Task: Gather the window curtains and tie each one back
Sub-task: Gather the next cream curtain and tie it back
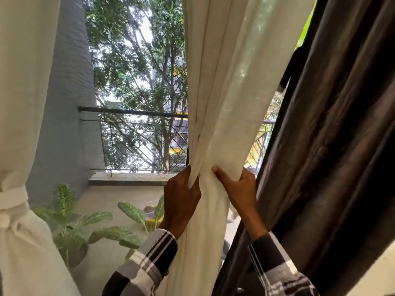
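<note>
A cream curtain (226, 99) hangs in the middle of the view, bunched into folds at waist height. My left hand (181, 197) grips its left edge, fingers curled round the gathered folds. My right hand (237, 189) holds the curtain's right side, thumb pressed across the front and fingers hidden behind the cloth. At the far left a second cream curtain (23, 82) hangs gathered, with a white tie-back band (12, 198) wrapped round it. A dark brown curtain (333, 146) hangs just right of my right hand.
Through the window, a balcony with a metal railing (132, 113), a grey wall (70, 103) and trees beyond. Potted leafy plants (70, 223) stand on the balcony floor below. A pale wall edge (376, 276) shows at the lower right.
</note>
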`<state>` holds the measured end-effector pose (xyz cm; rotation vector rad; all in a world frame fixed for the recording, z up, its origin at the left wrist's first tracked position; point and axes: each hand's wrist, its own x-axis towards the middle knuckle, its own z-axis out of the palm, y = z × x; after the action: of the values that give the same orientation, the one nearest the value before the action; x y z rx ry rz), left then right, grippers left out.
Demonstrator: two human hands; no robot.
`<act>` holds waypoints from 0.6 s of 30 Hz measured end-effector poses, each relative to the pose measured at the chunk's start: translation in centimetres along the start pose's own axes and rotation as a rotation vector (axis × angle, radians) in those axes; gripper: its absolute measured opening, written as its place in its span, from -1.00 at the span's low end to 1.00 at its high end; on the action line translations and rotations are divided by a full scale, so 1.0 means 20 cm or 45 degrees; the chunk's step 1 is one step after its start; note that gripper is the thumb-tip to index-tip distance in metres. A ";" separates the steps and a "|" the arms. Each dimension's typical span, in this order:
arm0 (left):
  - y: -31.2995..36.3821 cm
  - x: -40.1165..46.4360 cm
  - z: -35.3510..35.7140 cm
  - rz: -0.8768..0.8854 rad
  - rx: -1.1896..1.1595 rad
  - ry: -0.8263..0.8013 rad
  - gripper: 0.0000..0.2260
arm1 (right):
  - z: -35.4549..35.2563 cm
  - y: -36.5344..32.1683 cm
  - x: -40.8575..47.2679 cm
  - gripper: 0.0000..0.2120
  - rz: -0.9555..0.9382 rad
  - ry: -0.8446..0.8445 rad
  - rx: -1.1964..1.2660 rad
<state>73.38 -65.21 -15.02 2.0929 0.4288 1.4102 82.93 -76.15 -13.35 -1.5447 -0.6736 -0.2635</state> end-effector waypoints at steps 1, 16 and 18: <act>-0.01 0.00 -0.01 -0.011 0.008 0.011 -0.77 | 0.02 0.02 -0.01 -0.81 -0.026 0.078 -0.043; -0.05 -0.04 0.03 -0.035 -0.004 -0.095 -0.68 | 0.20 0.15 -0.32 -0.96 -0.467 0.066 -0.746; -0.02 -0.05 0.03 -0.106 -0.094 -0.120 -0.74 | 0.23 0.14 -0.34 -0.87 -0.426 -0.027 -0.817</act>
<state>73.58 -65.51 -16.19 2.0488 0.4145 1.2559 78.05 -73.38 -19.91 -2.0361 -0.9203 -0.7738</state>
